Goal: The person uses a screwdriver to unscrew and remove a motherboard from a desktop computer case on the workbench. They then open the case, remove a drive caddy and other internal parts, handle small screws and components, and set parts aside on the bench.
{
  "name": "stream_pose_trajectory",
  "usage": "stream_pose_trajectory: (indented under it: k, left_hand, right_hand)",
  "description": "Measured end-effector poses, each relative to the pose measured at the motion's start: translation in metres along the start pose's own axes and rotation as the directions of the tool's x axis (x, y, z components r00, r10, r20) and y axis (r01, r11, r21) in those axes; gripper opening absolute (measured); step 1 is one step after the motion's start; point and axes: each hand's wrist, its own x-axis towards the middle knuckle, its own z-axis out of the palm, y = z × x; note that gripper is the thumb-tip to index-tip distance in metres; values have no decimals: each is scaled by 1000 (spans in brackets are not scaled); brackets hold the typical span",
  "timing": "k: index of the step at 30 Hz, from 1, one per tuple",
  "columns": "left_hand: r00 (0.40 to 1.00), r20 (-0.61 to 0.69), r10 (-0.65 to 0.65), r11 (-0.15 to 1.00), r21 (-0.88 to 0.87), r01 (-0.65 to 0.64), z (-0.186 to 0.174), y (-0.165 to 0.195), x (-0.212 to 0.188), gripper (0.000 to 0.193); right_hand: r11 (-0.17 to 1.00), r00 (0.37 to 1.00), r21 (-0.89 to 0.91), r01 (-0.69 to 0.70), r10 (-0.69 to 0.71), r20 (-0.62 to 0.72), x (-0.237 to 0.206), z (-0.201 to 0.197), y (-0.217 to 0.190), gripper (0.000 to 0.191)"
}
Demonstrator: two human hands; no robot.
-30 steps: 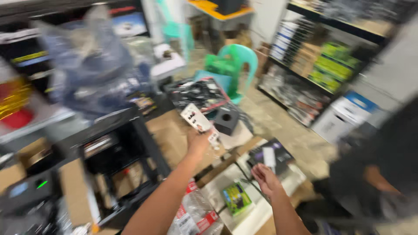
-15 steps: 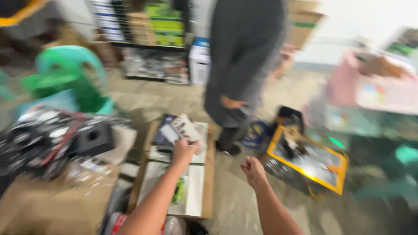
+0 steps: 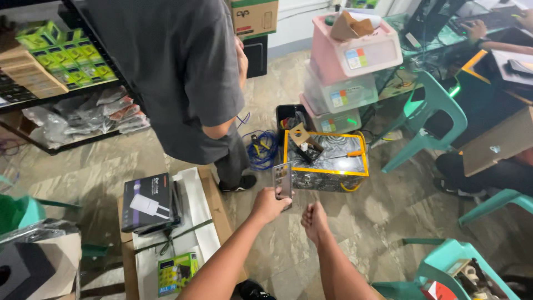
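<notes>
My left hand (image 3: 269, 204) is shut on a small flat clear package (image 3: 282, 180), held upright above the tiled floor. It is just in front of a black toolbox with yellow edges (image 3: 327, 176); an orange-handled screwdriver (image 3: 345, 155) lies on top of it. My right hand (image 3: 315, 221) hovers beside the left with its fingers curled and nothing in it. A person in a grey shirt (image 3: 177, 83) stands just beyond my hands, to the left of the toolbox.
A black product box (image 3: 147, 201) and a small green box (image 3: 176, 272) lie on flat cardboard (image 3: 214, 197) at left. Stacked plastic bins (image 3: 355, 55), a blue cable coil (image 3: 261, 150) and teal chairs (image 3: 433, 111) stand around. A shelf (image 3: 55, 72) holds green boxes.
The view has swung right, away from the cluttered boxes. My left hand has carried the package from over the cardboard to in front of the toolbox. My right hand has come closer to the left.
</notes>
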Motion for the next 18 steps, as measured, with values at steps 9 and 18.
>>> stream_pose_trajectory:
  k: [9,18]
  left_hand:
    - [989,35,-146,974,-170,150,-33,-33,0,25]
    - [975,-30,-219,954,-219,207,-78,-39,2,25]
  right_hand:
    - [870,743,439,-224,444,-501,-9,-44,57,21]
    - [979,953,183,-94,141,-269,103,92,-102,51]
